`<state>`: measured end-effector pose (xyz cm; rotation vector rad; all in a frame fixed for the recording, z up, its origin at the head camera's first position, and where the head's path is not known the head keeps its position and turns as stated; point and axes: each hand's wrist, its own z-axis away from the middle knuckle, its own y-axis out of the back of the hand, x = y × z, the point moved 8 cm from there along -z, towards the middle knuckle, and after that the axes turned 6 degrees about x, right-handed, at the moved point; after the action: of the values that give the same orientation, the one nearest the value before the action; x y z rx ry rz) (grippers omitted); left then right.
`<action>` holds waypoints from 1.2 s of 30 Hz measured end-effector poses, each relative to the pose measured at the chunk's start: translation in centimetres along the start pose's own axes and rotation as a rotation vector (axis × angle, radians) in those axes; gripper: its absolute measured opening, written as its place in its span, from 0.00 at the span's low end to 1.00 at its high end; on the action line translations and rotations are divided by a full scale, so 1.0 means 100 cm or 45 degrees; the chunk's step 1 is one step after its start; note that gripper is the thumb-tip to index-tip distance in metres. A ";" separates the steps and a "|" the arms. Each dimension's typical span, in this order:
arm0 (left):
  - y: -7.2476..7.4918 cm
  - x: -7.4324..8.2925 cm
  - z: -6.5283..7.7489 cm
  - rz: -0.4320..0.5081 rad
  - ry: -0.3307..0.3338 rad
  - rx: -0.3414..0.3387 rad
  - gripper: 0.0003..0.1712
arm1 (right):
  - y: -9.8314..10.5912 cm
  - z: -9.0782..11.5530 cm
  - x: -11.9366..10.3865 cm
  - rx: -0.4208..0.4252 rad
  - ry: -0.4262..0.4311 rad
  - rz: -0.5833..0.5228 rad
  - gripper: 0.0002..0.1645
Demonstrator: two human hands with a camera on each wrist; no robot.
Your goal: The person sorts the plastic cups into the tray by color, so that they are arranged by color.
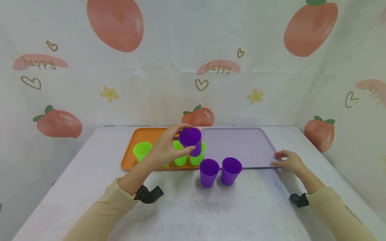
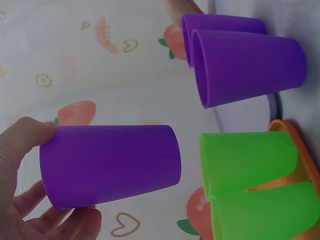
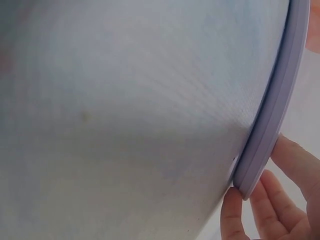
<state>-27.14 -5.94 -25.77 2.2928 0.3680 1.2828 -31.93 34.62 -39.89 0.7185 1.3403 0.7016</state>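
My left hand grips a purple cup near its rim, thumb on one side and fingers on the other. The cup is held upright in the air in front of several green cups, which stand on an orange tray. Part of the green cups is hidden behind my left hand. Two more purple cups stand upright side by side on the table. At the front right corner of a lavender tray, my right hand holds the edge between thumb and fingers.
The two trays lie next to each other along the back of the white table. Behind them hangs a white cloth printed with fruit, hearts and flowers. The standing purple cups are just in front of the lavender tray's left part.
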 end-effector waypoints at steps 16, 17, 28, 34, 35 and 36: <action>-0.046 0.002 -0.039 0.031 0.009 -0.116 0.34 | 0.000 -0.002 0.002 0.014 0.014 0.002 0.37; -0.049 0.002 -0.040 0.030 0.011 -0.127 0.34 | -0.001 -0.002 0.002 0.013 0.013 0.000 0.37; -0.080 -0.016 -0.050 -0.138 0.032 -0.207 0.37 | -0.001 -0.002 0.004 0.007 -0.003 -0.010 0.38; -0.091 -0.025 -0.050 -0.220 0.000 -0.257 0.36 | -0.001 -0.002 0.004 0.002 -0.001 -0.007 0.37; -0.093 -0.026 -0.050 -0.233 -0.003 -0.269 0.36 | -0.001 -0.002 0.004 0.003 -0.001 -0.007 0.37; -0.095 -0.028 -0.049 -0.244 -0.004 -0.279 0.36 | -0.001 -0.002 0.004 0.004 -0.001 -0.007 0.37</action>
<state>-32.74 2.19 -30.62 2.0241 0.4135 1.1628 -32.12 34.87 -40.22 0.7175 1.3426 0.6947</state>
